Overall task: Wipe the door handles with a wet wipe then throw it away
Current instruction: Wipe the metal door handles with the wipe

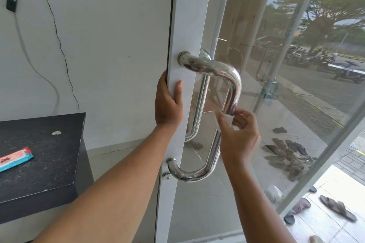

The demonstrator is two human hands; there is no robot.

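Entrance doorway, glass door (256,65) ajar. Door edge gripped by left hand (167,102), fingers clenched round frame. Wet wipe (225,119) pinched in right hand (240,134) fingers, pressed on handle (231,92) mid-bar. Bar axis vertical; unwiped run judged above and below wipe. Right hand nearer.
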